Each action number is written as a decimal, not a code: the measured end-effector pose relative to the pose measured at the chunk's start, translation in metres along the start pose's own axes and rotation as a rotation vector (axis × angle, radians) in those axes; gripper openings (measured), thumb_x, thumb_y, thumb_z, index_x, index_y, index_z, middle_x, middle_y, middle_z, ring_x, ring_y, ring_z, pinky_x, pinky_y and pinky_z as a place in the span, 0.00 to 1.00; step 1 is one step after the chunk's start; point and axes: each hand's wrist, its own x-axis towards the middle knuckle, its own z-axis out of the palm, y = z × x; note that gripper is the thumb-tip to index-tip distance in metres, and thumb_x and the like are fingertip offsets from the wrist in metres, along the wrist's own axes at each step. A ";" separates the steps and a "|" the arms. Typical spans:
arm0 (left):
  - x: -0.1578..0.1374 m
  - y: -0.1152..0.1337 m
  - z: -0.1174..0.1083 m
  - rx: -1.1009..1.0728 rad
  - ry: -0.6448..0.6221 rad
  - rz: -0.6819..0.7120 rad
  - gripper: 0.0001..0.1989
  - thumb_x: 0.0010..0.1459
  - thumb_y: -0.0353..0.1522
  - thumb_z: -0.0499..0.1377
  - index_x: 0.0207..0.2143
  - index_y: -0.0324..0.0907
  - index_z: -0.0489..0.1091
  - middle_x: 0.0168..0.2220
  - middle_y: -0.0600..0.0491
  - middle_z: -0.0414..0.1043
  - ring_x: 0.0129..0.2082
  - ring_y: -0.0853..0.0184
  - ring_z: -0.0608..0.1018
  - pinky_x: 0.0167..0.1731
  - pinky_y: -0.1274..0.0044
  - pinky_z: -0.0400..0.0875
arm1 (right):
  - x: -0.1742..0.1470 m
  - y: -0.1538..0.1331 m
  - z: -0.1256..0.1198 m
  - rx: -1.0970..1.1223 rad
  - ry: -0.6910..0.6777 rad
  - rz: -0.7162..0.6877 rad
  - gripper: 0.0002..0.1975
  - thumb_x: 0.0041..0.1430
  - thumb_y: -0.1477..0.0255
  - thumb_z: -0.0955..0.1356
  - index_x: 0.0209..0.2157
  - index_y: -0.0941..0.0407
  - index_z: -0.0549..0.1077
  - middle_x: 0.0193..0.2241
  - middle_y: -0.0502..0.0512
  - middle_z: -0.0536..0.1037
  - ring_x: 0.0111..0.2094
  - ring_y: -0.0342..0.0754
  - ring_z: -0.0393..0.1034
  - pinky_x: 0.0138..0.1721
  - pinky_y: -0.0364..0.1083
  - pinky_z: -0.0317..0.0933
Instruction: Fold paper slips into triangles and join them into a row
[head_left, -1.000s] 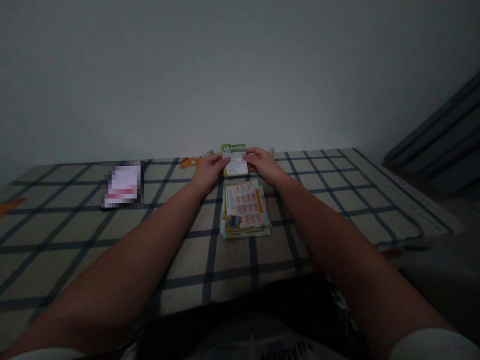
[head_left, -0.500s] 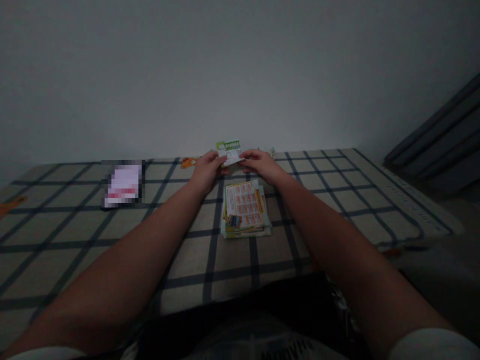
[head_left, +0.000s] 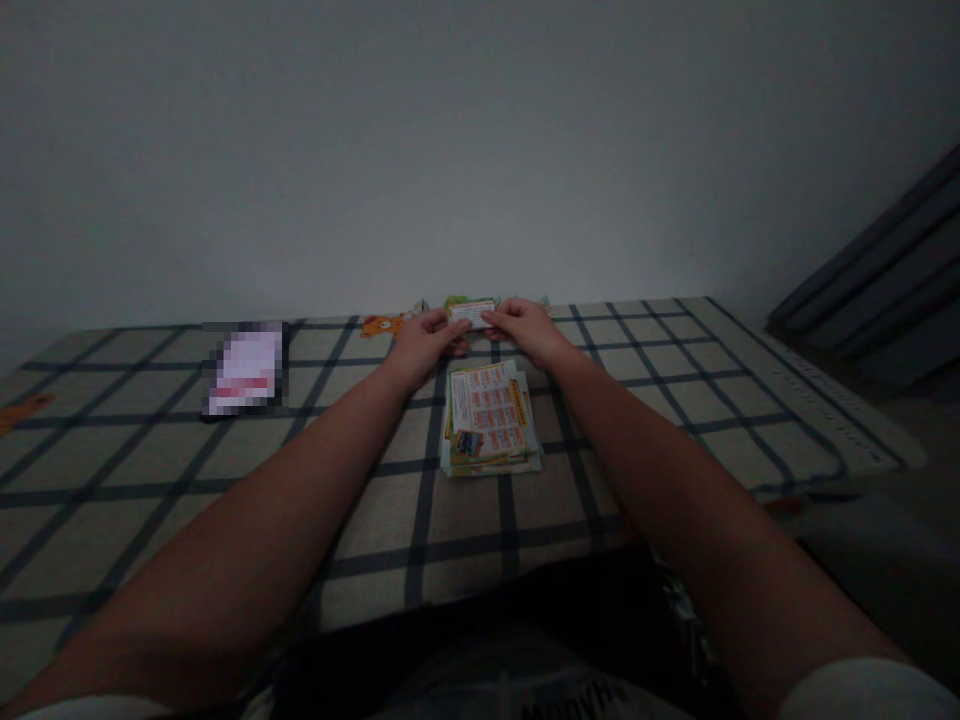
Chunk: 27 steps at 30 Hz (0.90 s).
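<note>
Near the far edge of the cloth, my left hand point(head_left: 424, 347) and my right hand point(head_left: 529, 330) pinch a small printed leaflet point(head_left: 474, 316) between them. It looks white with fine text, and green and orange print shows along its top. Each thumb lies on its near face, one at either side; the fingers behind are partly hidden. Closer to me, between my forearms, lies a stack of colourful printed leaflets point(head_left: 491, 415). The top one carries rows of red and white boxes and a small blue picture. Neither hand touches this stack.
A checked cloth point(head_left: 360, 520) covers the surface, with a bear print point(head_left: 380, 326) by my left hand. At left lies a phone point(head_left: 247, 370) with a blurred screen. A wall point(head_left: 480, 150) rises behind; a grey curtain point(head_left: 885, 270) hangs at right.
The leaflet in my hands has come down and now shows a different, text-covered face instead of the green and white one. My left hand has shifted slightly right. The stack has stayed put.
</note>
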 end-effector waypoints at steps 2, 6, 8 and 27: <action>0.000 -0.001 0.000 0.024 0.010 0.007 0.21 0.45 0.42 0.73 0.38 0.39 0.77 0.36 0.49 0.79 0.27 0.70 0.75 0.31 0.75 0.74 | 0.000 0.000 0.001 0.024 -0.006 -0.009 0.12 0.56 0.67 0.75 0.28 0.56 0.70 0.28 0.49 0.75 0.29 0.40 0.70 0.37 0.43 0.69; 0.003 -0.005 -0.003 0.030 0.048 0.015 0.19 0.47 0.43 0.72 0.35 0.39 0.77 0.33 0.50 0.78 0.25 0.70 0.74 0.30 0.75 0.73 | -0.001 -0.004 0.003 0.123 -0.007 0.027 0.09 0.57 0.70 0.74 0.36 0.54 0.71 0.34 0.49 0.77 0.30 0.40 0.73 0.36 0.41 0.71; 0.004 -0.006 -0.004 0.025 0.051 0.015 0.19 0.46 0.43 0.72 0.35 0.39 0.77 0.32 0.51 0.79 0.24 0.71 0.74 0.29 0.76 0.73 | -0.001 -0.005 0.003 0.143 -0.003 0.045 0.11 0.59 0.70 0.74 0.41 0.53 0.71 0.35 0.50 0.78 0.31 0.41 0.75 0.35 0.41 0.71; 0.002 -0.006 -0.003 0.060 0.019 0.011 0.19 0.47 0.42 0.73 0.35 0.38 0.79 0.32 0.48 0.79 0.26 0.69 0.76 0.29 0.76 0.75 | 0.002 -0.002 0.001 0.076 0.024 -0.015 0.05 0.58 0.71 0.74 0.35 0.57 0.79 0.35 0.54 0.81 0.34 0.42 0.74 0.43 0.45 0.73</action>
